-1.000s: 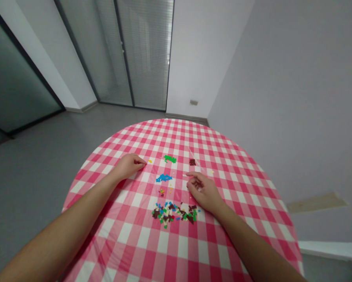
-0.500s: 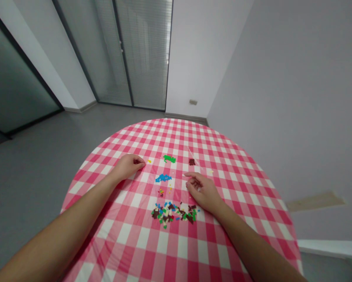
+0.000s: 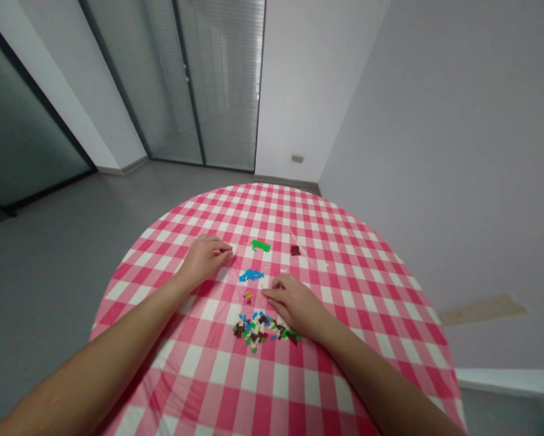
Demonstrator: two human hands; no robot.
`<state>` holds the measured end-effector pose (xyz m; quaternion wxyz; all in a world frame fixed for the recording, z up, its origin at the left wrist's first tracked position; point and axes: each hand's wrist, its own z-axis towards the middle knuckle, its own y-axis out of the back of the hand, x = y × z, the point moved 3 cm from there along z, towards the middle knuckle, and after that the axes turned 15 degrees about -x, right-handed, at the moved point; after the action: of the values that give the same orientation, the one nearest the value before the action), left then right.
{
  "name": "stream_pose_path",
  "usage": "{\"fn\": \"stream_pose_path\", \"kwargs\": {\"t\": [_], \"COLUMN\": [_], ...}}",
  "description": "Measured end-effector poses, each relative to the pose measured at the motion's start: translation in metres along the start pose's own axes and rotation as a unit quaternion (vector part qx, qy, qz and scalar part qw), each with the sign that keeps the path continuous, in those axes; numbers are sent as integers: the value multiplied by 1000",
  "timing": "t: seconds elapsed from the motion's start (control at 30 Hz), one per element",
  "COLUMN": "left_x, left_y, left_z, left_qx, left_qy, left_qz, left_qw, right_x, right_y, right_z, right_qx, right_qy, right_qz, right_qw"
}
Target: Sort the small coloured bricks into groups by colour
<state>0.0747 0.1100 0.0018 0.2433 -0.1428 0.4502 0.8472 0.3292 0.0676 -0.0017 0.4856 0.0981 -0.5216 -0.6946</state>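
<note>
A mixed heap of tiny coloured pieces [image 3: 259,329] lies on the round table with a pink-and-white checked cloth [image 3: 344,315]. Beyond it sit small sorted clusters: blue [image 3: 250,275], green [image 3: 260,246], dark brown [image 3: 294,250] and a few red and yellow bits [image 3: 249,297]. My right hand [image 3: 294,304] rests just behind the heap, fingers curled, its fingertips pinched near the yellow bits. My left hand [image 3: 206,255] lies on the cloth left of the green cluster, fingers curled with the tips together. Whether either hand holds a piece is too small to see.
A single pale piece [image 3: 325,264] lies right of the brown cluster. The table's edge curves round close on all sides. Grey floor, a grey wall on the right and glass doors with blinds [image 3: 217,85] stand beyond the table.
My right hand has slid left and nearer, from beside the heap's right end to just behind its middle. My left hand has shifted slightly right, over the spot where a yellow piece lay.
</note>
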Motion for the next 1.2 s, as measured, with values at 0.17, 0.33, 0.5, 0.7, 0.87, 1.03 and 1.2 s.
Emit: {"fn": "stream_pose_path", "kwargs": {"t": [0.17,0.33,0.5,0.7,0.87,1.03,1.2], "left_x": [-44,-66,-73,-84,-87,-89,-91], "left_y": [-6,-9,-9,-12,-17,-17,-15], "left_z": [-17,-28,-32,-36,-38,-39,-38], "left_qx": [45,98,72,43,32,32,35], "left_qy": [-98,-167,-187,-203,-196,-181,-164], "left_qz": [-88,-143,-160,-152,-144,-154,-172], "left_qw": [990,971,967,966,969,971,971], "right_x": [-4,0,-7,-10,-7,-6,-4], "right_y": [3,3,3,0,-7,-6,-3], "right_z": [1,2,-1,-5,-6,-5,-4], "right_qx": [-3,6,-51,-153,-172,-181,-181], "right_qy": [-33,-55,-156,-241,-288,-302,-297], "right_qz": [29,-4,47,226,368,395,379], "right_qw": [999,998,985,932,867,849,858]}}
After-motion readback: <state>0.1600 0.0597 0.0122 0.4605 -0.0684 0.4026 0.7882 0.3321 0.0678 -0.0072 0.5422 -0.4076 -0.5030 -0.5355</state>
